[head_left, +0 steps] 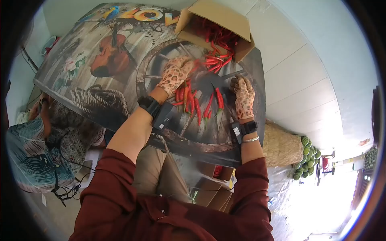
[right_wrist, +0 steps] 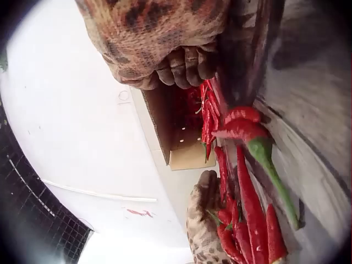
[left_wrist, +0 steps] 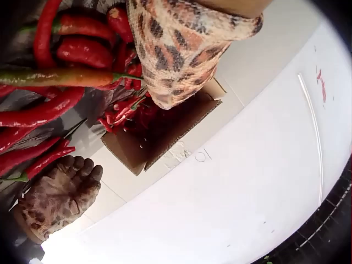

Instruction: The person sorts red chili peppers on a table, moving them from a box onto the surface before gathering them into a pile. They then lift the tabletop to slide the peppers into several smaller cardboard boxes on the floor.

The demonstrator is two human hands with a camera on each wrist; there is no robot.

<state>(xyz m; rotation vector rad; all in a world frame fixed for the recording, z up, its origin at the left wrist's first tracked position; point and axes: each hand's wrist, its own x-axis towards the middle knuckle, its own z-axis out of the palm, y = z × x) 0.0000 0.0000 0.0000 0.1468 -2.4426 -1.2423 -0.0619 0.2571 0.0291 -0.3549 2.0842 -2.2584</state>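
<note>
The gloved left hand is over the table beside a pile of red chili peppers; a blurred red patch shows by its fingertips, and whether it holds a pepper cannot be told. In the left wrist view the glove hides its fingers. To the right, the gloved right hand has loosely curled fingers with nothing visible in them. A few chilies lie between the hands, nearer the right one. The right wrist view shows a chili with a green stem below the right hand.
An open cardboard box of red chilies lies on its side at the table's far edge, with chilies spilling out. The tabletop has a printed picture. Another person is at the left. Green round produce stands beyond a sack.
</note>
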